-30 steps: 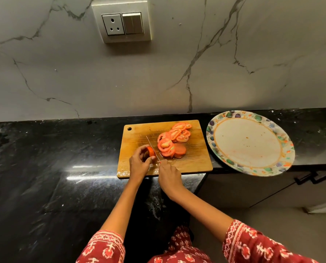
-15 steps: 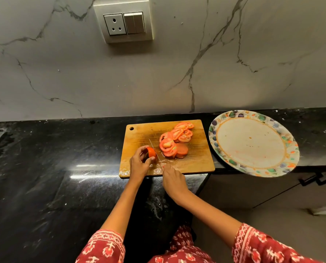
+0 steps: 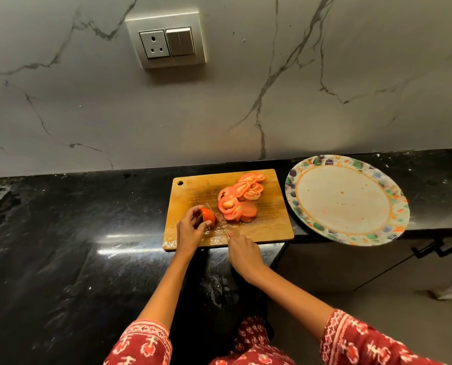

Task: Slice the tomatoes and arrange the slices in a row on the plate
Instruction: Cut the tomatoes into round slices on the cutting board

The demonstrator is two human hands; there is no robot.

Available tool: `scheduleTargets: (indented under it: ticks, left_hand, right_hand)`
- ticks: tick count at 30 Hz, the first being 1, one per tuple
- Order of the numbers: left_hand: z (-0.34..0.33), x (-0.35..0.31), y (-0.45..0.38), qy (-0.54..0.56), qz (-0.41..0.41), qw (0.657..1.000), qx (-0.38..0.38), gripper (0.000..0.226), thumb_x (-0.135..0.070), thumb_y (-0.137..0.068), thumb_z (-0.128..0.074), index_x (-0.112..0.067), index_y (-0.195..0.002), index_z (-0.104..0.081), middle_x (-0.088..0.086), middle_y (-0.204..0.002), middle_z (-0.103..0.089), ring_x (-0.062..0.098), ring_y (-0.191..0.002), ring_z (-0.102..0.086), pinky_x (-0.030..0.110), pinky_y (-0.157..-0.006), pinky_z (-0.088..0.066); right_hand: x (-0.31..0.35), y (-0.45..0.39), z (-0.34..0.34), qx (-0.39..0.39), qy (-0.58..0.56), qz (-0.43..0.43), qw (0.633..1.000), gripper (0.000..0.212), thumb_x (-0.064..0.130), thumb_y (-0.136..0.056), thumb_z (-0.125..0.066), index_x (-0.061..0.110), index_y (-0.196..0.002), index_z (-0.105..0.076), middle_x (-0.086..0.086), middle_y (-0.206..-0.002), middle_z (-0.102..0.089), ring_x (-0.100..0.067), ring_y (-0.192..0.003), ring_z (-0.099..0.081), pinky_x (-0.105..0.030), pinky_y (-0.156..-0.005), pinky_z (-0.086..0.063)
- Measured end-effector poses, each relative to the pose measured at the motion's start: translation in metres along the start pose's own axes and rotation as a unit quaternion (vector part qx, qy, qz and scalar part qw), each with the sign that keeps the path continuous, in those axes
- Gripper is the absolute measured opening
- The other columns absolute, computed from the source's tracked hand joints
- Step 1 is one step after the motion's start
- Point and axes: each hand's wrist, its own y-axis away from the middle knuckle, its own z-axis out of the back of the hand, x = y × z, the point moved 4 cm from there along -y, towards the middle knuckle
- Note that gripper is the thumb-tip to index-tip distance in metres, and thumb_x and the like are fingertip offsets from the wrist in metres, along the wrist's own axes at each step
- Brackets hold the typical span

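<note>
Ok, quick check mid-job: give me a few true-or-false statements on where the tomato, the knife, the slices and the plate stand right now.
1. The left hand holds the tomato end piece on the cutting board. True.
2. The tomato slices are already set in a row on the plate. False: they lie piled on the board, and the plate holds no slices.
3. The right hand grips the knife, its blade beside the end piece. True.
4. The plate sits to the left of the board. False: it sits to the right, with its near edge past the counter edge.
5. The board lies on a white counter. False: the counter is black.
</note>
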Motion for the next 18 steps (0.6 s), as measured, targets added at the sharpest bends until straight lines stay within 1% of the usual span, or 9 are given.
scheduleTargets:
  ticks: [3,5,10,18]
  left_hand:
    - [0.000,-0.002,0.002,0.001,-0.008,1.000,0.000,0.042,0.004,-0.075,-0.070,-0.003,-0.115,-0.056,0.001,-0.108,-0.058,0.016,-0.103,-0.057,0.027,-0.092,-0.046]
    - [0.000,-0.003,0.001,0.002,-0.009,1.000,0.000,0.043,0.004,-0.075,-0.069,-0.003,-0.115,-0.055,0.001,-0.108,-0.057,0.016,-0.102,-0.056,0.026,-0.091,-0.046]
    - [0.002,0.000,0.003,-0.003,-0.003,1.000,0.005,0.045,0.004,-0.075,-0.070,-0.003,-0.117,-0.054,0.001,-0.110,-0.056,0.015,-0.104,-0.056,0.024,-0.091,-0.046]
    - [0.000,-0.001,-0.003,-0.007,0.001,1.000,0.010,0.045,0.003,-0.075,-0.070,-0.005,-0.117,-0.055,0.000,-0.110,-0.056,0.017,-0.105,-0.056,0.030,-0.093,-0.047]
  right_hand:
    - [0.004,-0.002,0.008,-0.020,-0.052,-0.017,0.998,0.025,0.006,-0.100,-0.029,0.002,-0.118,-0.046,-0.017,-0.112,-0.060,-0.033,-0.104,-0.058,-0.037,-0.078,-0.044]
    - [0.004,-0.006,0.014,-0.025,-0.080,-0.034,0.996,0.025,0.006,-0.099,-0.030,0.000,-0.116,-0.047,-0.018,-0.112,-0.059,-0.034,-0.105,-0.057,-0.037,-0.077,-0.043]
    - [0.010,-0.001,0.007,0.022,-0.094,-0.048,0.994,0.029,0.005,-0.098,-0.032,0.000,-0.122,-0.046,-0.019,-0.121,-0.055,-0.034,-0.114,-0.053,-0.039,-0.087,-0.043]
    - [0.013,-0.003,-0.001,0.060,-0.102,-0.074,0.990,0.031,-0.001,-0.094,-0.035,0.000,-0.123,-0.046,-0.018,-0.125,-0.054,-0.034,-0.118,-0.050,-0.039,-0.090,-0.043]
